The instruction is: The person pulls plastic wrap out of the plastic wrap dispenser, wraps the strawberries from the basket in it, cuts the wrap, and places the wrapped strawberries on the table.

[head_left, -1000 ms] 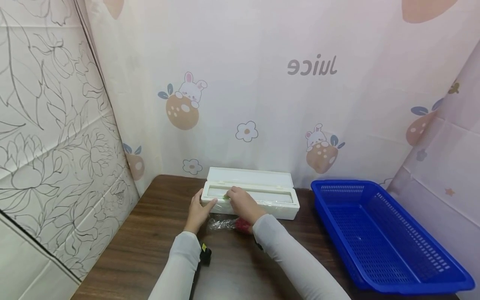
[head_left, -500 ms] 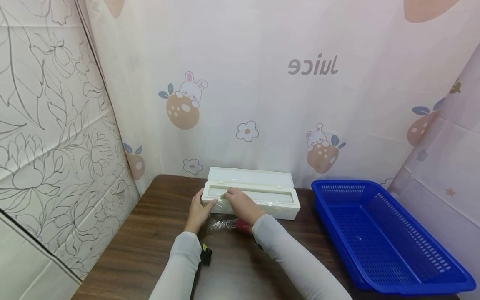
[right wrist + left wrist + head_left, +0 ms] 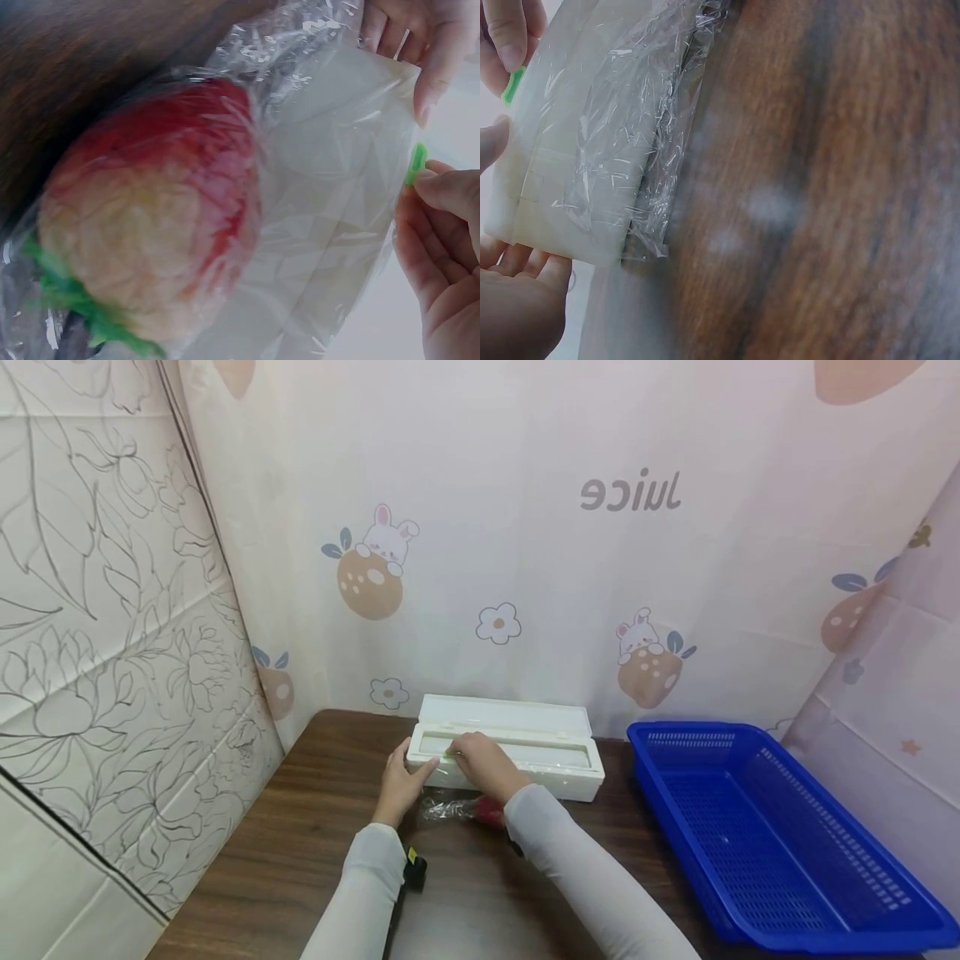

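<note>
A white cling film dispenser box (image 3: pixel 517 783) stands near the back of the table, its lid (image 3: pixel 506 714) raised behind it. My left hand (image 3: pixel 400 787) grips its left end, thumb on the front top edge and fingers round the end. With thumb and fingertips, my right hand (image 3: pixel 487 768) pinches the small green slide cutter (image 3: pixel 416 163) on that edge, near the left thumb. Clear cling film (image 3: pixel 622 112) drapes over the front of the box. Below the right wrist lies a red and cream fruit (image 3: pixel 150 217) with green leaves, under cling film; its exact kind is unclear.
A blue perforated plastic basket (image 3: pixel 723 906) sits on the right side of the brown wooden table (image 3: pixel 300 827). A printed curtain (image 3: pixel 555 568) hangs directly behind the table, and another (image 3: pixel 112 635) runs along the left.
My right hand has slid slightly left along the box edge with the green slide cutter. The left hand keeps its grip on the box end. The head view has shifted a little.
</note>
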A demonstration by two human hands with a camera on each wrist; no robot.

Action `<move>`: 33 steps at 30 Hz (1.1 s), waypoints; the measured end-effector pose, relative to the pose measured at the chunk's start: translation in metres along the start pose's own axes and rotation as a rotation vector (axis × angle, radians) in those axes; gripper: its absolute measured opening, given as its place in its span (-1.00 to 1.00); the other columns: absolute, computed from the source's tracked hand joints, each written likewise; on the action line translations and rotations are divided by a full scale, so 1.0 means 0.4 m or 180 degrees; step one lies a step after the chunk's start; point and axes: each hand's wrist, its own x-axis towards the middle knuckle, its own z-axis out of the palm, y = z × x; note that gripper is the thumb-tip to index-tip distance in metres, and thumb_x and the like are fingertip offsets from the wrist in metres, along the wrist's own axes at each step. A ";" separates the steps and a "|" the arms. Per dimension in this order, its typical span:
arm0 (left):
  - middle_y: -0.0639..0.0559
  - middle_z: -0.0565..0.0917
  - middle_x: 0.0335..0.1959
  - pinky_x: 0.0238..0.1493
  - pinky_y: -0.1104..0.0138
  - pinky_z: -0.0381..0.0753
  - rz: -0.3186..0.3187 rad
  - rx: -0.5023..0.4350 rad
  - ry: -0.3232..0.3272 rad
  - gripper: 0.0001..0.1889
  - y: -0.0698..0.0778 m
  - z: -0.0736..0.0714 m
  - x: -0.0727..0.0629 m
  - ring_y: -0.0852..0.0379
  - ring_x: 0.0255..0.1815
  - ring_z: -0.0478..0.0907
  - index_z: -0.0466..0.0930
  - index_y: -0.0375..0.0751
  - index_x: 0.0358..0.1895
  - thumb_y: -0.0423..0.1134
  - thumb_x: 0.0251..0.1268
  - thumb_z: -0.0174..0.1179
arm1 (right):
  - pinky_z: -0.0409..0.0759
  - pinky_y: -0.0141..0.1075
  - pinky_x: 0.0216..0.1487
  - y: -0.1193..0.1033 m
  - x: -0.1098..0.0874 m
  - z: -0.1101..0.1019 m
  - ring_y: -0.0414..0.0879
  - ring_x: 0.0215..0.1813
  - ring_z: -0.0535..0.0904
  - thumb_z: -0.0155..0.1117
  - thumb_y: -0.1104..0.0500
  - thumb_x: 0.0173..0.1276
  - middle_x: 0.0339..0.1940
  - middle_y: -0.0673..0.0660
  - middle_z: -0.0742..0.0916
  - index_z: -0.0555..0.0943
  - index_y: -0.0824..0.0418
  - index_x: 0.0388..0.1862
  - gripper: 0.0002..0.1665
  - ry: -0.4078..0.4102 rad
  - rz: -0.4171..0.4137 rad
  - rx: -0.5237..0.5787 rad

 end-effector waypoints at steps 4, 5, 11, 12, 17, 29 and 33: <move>-0.40 0.21 0.44 0.39 -0.12 0.27 0.0015 -0.0032 -0.0008 -0.11 -0.002 0.000 0.001 -0.30 0.42 0.24 0.11 -0.34 0.53 0.01 0.31 0.35 | 0.65 -0.21 0.03 0.000 0.012 -0.001 0.00 -0.11 0.72 0.25 0.35 0.43 -0.22 0.14 0.79 0.75 0.24 -0.20 -0.86 0.0000 0.0101 0.0114; -0.40 0.21 0.44 0.39 -0.12 0.26 0.0017 -0.0042 -0.0004 -0.11 -0.002 0.000 0.001 -0.30 0.42 0.24 0.11 -0.34 0.53 0.00 0.31 0.35 | 0.65 -0.21 0.02 0.000 0.015 -0.002 0.00 -0.12 0.72 0.26 0.35 0.42 -0.22 0.14 0.79 0.75 0.24 -0.21 -0.86 -0.0009 0.0115 0.0131; -0.38 0.20 0.46 0.42 -0.11 0.21 -0.0014 -0.0020 0.0009 -0.13 0.002 -0.002 -0.002 -0.29 0.45 0.20 0.12 -0.32 0.54 -0.02 0.31 0.36 | 0.65 -0.21 0.04 0.002 0.023 -0.004 0.01 -0.09 0.73 0.29 0.35 0.39 -0.21 0.15 0.80 0.77 0.24 -0.22 -0.87 -0.0069 0.0116 0.0164; -0.38 0.20 0.46 0.42 -0.11 0.22 -0.0019 -0.0013 0.0001 -0.13 0.001 -0.002 -0.002 -0.29 0.45 0.21 0.12 -0.32 0.54 -0.02 0.32 0.35 | 0.65 -0.21 0.05 0.002 0.023 -0.005 0.01 -0.09 0.73 0.29 0.35 0.39 -0.20 0.15 0.80 0.77 0.24 -0.21 -0.87 -0.0074 0.0119 0.0156; -0.40 0.21 0.45 0.41 -0.12 0.23 0.0014 -0.0004 -0.0016 -0.13 0.000 -0.001 -0.001 -0.30 0.43 0.22 0.11 -0.35 0.53 -0.02 0.32 0.35 | 0.64 -0.20 0.05 0.002 0.024 -0.003 0.01 -0.09 0.73 0.30 0.35 0.38 -0.21 0.13 0.80 0.77 0.23 -0.21 -0.87 -0.0091 0.0116 0.0106; -0.39 0.20 0.46 0.41 -0.11 0.24 -0.0076 0.0030 -0.0048 -0.14 0.005 -0.003 -0.005 -0.29 0.44 0.22 0.09 -0.32 0.54 -0.03 0.35 0.32 | 0.64 -0.22 0.05 0.004 0.037 0.013 -0.04 -0.08 0.72 0.29 0.31 0.42 -0.19 0.09 0.80 0.78 0.20 -0.18 -0.86 -0.0152 0.0117 0.0121; -0.38 0.20 0.46 0.42 -0.10 0.22 -0.0061 0.0053 -0.0042 -0.15 0.009 -0.003 -0.007 -0.29 0.45 0.21 0.09 -0.32 0.54 -0.05 0.35 0.33 | 0.63 -0.24 0.06 0.007 0.043 0.018 -0.06 -0.07 0.72 0.28 0.29 0.44 -0.18 0.07 0.80 0.78 0.18 -0.16 -0.85 -0.0210 0.0167 0.0100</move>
